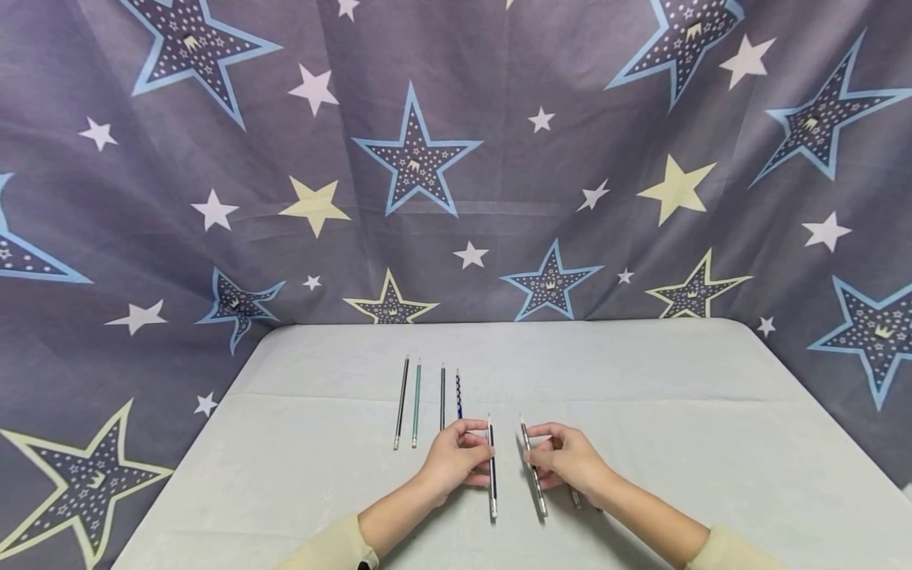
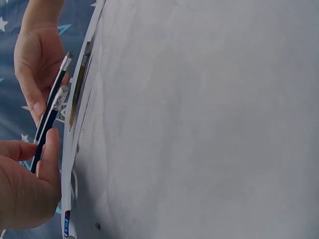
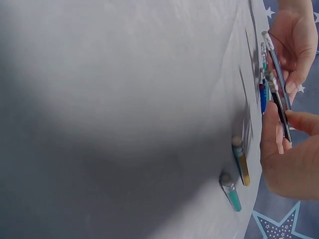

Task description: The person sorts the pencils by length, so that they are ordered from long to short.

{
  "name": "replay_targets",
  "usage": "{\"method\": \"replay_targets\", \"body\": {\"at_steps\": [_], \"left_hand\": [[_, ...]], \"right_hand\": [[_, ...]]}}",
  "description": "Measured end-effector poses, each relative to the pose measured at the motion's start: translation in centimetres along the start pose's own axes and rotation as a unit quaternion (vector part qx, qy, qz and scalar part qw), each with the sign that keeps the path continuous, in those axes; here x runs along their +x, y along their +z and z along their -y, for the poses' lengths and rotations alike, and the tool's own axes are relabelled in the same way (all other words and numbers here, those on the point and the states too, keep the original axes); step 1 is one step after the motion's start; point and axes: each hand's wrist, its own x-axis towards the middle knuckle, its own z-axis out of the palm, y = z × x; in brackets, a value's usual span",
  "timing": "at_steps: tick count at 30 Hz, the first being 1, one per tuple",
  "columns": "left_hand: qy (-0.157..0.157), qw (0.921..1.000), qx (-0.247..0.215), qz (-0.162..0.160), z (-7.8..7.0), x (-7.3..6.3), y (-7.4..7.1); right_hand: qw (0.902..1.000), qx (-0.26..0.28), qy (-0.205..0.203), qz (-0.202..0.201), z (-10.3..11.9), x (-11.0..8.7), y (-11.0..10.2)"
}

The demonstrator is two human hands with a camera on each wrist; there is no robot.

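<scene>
In the head view my left hand (image 1: 456, 461) pinches a dark blue pencil (image 1: 492, 479) between thumb and fingers, eraser end toward me. To its right, my right hand (image 1: 574, 461) pinches a dark pencil with a silvery pattern (image 1: 534, 477), leaning slightly. A small gap separates these two pencils. Left of the hands lie a black pencil (image 1: 402, 402), a green pencil (image 1: 416, 404), a dark grey pencil (image 1: 442, 396) and a blue patterned pencil (image 1: 459, 392), its lower part hidden by the left hand. The right wrist view shows a yellow pencil (image 3: 242, 167) and a teal pencil (image 3: 232, 196) lying near the right hand.
A pale cloth with a crosswise crease covers the table (image 1: 712, 443). Behind and beside it hangs a grey-purple curtain (image 1: 499, 174) printed with stars. Pale yellow sleeves (image 1: 331, 546) cover my forearms at the table's near side.
</scene>
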Motion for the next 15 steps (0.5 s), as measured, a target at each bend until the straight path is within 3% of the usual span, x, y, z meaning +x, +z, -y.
{"method": "replay_targets", "body": {"at_steps": [15], "left_hand": [[0.001, 1.0000, -0.001, -0.008, -0.38, 0.43, 0.27]], "right_hand": [[1.0000, -0.003, 0.000, -0.003, -0.06, -0.12, -0.39]]}}
